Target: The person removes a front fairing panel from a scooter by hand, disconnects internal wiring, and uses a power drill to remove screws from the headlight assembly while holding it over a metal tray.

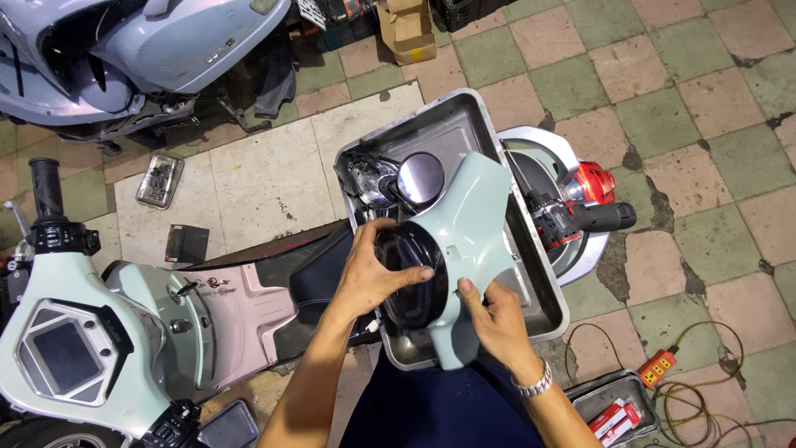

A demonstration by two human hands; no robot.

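A pale green scooter headlight cover [464, 232] with a round black opening is held over a metal tray [448, 124]. My left hand [373, 270] grips its left side, fingers curled into the black ring. At the cover's lower edge, my right hand [493, 315], with a metal watch on the wrist, holds it with the thumb on the front. Behind the cover, a round mirror [420, 177] and a chrome headlight part [371, 182] lie in the tray.
A pale green scooter [124, 332] with a dark display stands at the left; its seat carries the tray. A red and black cordless drill [580, 211] lies right of the tray. A second scooter [124, 50], a small metal box [160, 178], an orange power strip [655, 367] and cardboard [406, 29] sit around.
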